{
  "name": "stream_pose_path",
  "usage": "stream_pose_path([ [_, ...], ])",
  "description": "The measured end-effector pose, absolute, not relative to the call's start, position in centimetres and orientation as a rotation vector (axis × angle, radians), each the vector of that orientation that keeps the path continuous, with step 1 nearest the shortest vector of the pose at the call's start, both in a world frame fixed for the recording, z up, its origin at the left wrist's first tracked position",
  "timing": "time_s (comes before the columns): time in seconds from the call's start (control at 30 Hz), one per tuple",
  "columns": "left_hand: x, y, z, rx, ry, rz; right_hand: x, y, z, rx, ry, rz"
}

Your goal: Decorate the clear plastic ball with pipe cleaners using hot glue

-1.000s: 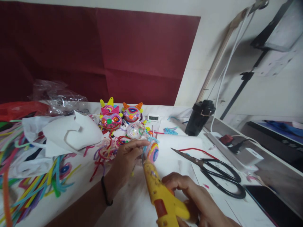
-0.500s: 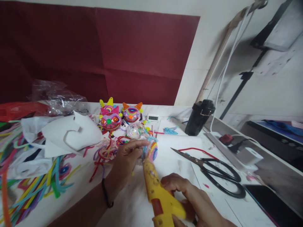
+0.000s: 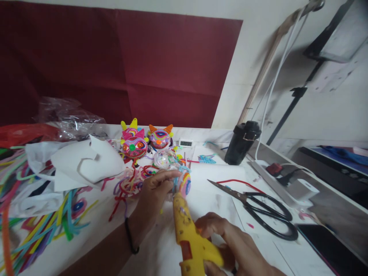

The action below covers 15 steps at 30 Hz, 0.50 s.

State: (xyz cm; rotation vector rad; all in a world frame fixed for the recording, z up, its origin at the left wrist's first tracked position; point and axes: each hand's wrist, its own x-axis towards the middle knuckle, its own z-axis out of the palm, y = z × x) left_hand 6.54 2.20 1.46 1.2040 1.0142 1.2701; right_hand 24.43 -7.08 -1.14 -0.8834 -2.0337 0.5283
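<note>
My left hand [image 3: 156,189] pinches a small round craft piece [image 3: 185,183] with curved pink, orange, yellow and blue bands and light-blue strands on its left side. Wrapped around the handle of a yellow hot glue gun [image 3: 186,226] is my right hand [image 3: 230,239]. The gun's nozzle end points up at the lower edge of the craft piece; whether the tip touches it I cannot tell. Behind my left hand lies a tangle of coloured pipe cleaners [image 3: 129,184], beside a clear plastic ball [image 3: 165,158].
Several finished animal heads [image 3: 135,147] stand at the back near a small digital clock [image 3: 185,143]. Large scissors [image 3: 255,205], a black flask [image 3: 243,142], a power strip [image 3: 266,170] and a phone [image 3: 330,247] are on the right. Loose pipe cleaners [image 3: 51,226] and white paper [image 3: 97,165] cover the left.
The glue gun's rear end has swung slightly left along with my right hand. My left hand and the craft piece stay almost in place.
</note>
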Motion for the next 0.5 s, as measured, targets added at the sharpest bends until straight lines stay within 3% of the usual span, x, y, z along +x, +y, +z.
stream_pose_path([
  [0.5,6.4,2.6,0.9,1.225,0.998,1.287,24.7,-8.0,0.4,-0.978,-1.997,0.555],
])
